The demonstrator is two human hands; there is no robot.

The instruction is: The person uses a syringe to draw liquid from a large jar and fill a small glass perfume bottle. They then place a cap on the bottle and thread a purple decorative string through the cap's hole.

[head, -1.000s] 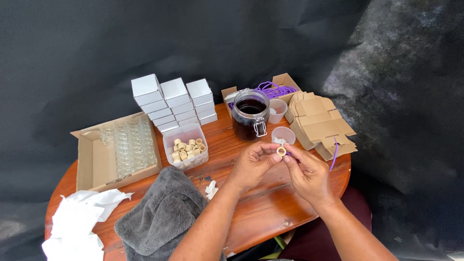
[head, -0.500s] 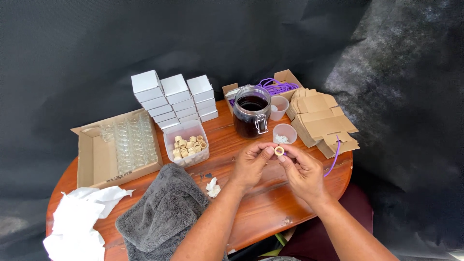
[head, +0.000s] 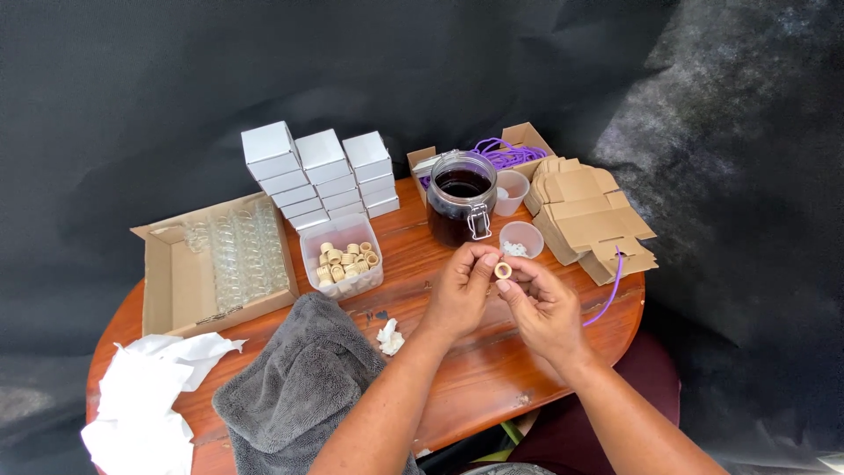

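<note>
Over the middle of the round wooden table (head: pixel 457 369), my left hand (head: pixel 459 290) and my right hand (head: pixel 541 303) meet. Together their fingertips pinch a small tan ring-shaped cork (head: pixel 503 270). Just behind the hands stands a small clear cup (head: pixel 521 238) with white bits in it. A glass clip-top jar of dark liquid (head: pixel 461 209) stands further back. A clear tub of more tan corks (head: pixel 343 256) sits to the left of my hands.
White small boxes (head: pixel 318 176) are stacked at the back. A cardboard tray of glass vials (head: pixel 215 264) lies left. Flat brown cardboard cut-outs (head: pixel 587 215), purple cord (head: pixel 497 154), a grey towel (head: pixel 294 387), white tissue (head: pixel 145 400) and a crumpled white scrap (head: pixel 389 336) surround the hands.
Both hands stay together on the cork, turning it slightly between the fingertips. The view has shifted a little; nothing on the table has moved.
</note>
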